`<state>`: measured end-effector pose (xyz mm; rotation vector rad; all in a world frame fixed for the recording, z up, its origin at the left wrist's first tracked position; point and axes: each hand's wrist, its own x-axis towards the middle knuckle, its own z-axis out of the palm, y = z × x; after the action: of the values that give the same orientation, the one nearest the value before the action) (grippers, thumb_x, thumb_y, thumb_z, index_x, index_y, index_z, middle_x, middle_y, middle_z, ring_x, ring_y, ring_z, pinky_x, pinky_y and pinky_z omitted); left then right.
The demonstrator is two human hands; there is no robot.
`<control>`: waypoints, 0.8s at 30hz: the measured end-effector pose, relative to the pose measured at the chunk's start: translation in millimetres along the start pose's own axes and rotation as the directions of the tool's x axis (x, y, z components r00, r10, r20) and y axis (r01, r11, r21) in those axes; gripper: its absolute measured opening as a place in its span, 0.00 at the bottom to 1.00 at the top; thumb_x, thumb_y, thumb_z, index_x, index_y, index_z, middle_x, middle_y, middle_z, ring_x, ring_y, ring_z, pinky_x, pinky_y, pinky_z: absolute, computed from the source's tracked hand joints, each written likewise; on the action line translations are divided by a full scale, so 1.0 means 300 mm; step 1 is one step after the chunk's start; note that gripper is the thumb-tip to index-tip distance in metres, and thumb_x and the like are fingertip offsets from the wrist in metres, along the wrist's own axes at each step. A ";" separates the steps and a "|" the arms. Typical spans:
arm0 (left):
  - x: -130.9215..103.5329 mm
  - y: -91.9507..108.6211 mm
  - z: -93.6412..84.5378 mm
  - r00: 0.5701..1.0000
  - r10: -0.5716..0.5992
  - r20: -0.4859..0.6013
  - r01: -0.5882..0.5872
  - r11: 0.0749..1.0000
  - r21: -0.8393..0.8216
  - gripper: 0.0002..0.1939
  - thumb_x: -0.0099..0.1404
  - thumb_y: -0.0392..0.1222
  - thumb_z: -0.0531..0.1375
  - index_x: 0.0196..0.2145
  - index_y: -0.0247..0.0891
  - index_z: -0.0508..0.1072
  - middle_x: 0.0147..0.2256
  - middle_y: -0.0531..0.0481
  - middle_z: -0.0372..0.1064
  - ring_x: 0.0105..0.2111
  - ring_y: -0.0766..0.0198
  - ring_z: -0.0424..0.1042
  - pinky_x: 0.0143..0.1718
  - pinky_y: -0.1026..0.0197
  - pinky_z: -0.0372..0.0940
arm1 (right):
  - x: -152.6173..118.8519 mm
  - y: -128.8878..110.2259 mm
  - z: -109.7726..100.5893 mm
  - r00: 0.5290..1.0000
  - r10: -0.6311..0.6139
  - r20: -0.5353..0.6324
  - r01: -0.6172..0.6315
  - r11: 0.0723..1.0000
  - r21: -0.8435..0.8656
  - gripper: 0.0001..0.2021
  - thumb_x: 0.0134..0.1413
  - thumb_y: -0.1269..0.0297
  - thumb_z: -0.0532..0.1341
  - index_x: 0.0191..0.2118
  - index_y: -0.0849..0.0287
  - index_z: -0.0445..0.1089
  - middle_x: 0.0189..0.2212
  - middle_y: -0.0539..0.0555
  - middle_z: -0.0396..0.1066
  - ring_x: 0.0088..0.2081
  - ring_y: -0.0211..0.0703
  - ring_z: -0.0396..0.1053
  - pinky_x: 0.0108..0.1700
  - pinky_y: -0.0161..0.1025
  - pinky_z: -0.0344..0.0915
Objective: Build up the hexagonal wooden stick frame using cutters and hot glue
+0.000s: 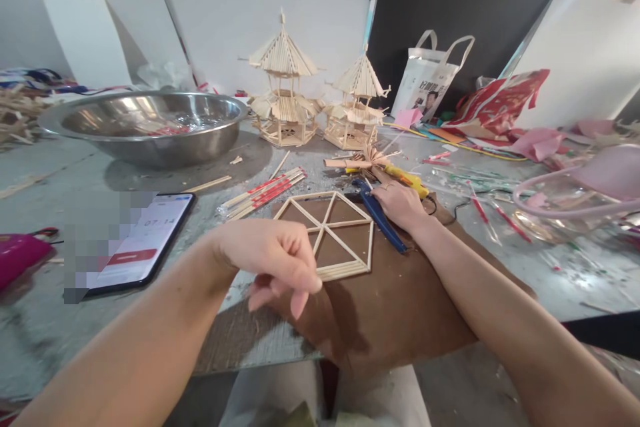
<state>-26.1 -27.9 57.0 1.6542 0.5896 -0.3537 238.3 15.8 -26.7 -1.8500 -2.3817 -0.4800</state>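
Observation:
My left hand (pixel 277 257) hovers over the near left side of a flat hexagonal frame (pixel 345 221) of thin wooden sticks with spokes meeting in the middle. Its fingers are loosely bent and apart, and nothing shows in them. Several sticks lie side by side along the frame's near edge. To the right of the frame, my right hand (pixel 403 205) is closed on a blue-handled tool (pixel 383 219), which looks like pliers; its jaws cannot be made out. A short pale stick end shows by the fingertips. Brown sheeting (pixel 395 307) lies under the frame.
Two stick pagodas (pixel 285 107) stand at the back, near a wide steel basin (pixel 165 127). Bundled sticks with red wrapping (pixel 267 192) and a phone (pixel 145 240) lie left. A yellow glue gun (pixel 407 180) sits beyond my right hand; plastic scraps (pixel 480 193) cover the right side.

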 end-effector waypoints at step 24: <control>0.211 -0.059 0.016 0.348 0.470 -0.811 0.196 0.809 0.554 0.18 0.59 0.51 0.48 0.38 0.36 0.69 0.37 0.48 0.68 0.34 0.65 0.65 0.32 0.66 0.58 | -0.057 -0.015 -0.110 0.989 0.112 0.099 -0.063 -0.291 0.955 0.10 0.40 0.59 0.62 0.26 0.59 0.63 0.19 0.46 0.66 0.16 0.29 0.59 0.18 0.29 0.55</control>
<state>16.4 -19.9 7.2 2.4539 1.2727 0.7777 234.6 -10.8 -0.7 -0.9055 -1.2969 1.2484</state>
